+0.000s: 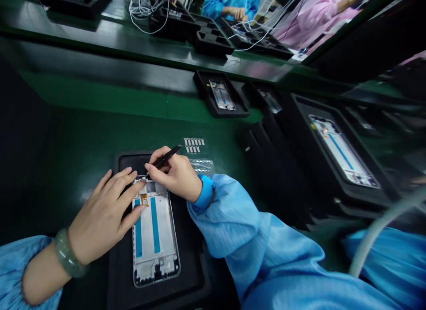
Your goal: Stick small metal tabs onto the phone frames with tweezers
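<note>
At the left, a pale blue sleeve (23,261) ends above a green bangle (69,254) on the person's left wrist. The left hand (103,216) is open, palm down, its fingers spread over the far left corner of the phone frame (168,232), the thumb by a small orange flex piece (144,200). The frame lies lengthwise in a black tray (121,274) on the green surface (96,128), nearer the tray's left edge than its right; two blue strips (155,225) run along it. The right hand (179,174) pinches a slim dark tool (169,155), tilted, its lower end at the frame's far edge; a blue band (205,192) circles the wrist. Just beyond this hand, small pale pieces (194,142) sit in two rows, with a clear strip (202,165) nearer the wrist. Towards the surface's far edge, another black tray (211,103) holds a second frame (222,95). At the right, a larger tray (301,119) carries a third frame (344,152).
</note>
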Demonstrator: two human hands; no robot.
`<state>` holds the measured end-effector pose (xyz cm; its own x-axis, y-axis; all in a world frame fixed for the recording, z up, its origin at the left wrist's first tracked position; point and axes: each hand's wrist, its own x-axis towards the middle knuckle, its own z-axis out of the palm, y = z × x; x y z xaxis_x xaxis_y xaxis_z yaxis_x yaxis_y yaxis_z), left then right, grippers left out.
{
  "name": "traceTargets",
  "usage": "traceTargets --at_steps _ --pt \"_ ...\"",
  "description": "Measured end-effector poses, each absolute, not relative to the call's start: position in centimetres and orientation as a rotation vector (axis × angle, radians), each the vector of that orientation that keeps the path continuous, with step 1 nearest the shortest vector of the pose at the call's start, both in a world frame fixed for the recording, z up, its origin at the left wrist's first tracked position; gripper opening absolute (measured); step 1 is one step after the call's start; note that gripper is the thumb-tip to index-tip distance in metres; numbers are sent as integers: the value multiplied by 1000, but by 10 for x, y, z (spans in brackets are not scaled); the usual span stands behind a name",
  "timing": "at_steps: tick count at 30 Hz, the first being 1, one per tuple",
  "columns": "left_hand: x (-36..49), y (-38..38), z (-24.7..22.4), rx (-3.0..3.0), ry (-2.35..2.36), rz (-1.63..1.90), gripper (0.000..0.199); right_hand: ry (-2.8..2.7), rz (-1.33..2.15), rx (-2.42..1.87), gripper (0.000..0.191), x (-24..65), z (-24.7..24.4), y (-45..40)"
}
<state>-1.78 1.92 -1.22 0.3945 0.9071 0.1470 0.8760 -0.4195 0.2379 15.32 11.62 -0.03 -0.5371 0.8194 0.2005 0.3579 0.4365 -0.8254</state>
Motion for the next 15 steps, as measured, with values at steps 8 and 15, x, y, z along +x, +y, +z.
traceTargets --at_steps 8,15 --pt "-18 19 -13 2513 1616 403 43 -2084 970 -995 8 152 -1 114" --pt "-19 19 -13 2516 1615 414 43 -2064 987 -1013 9 152 -2 115"
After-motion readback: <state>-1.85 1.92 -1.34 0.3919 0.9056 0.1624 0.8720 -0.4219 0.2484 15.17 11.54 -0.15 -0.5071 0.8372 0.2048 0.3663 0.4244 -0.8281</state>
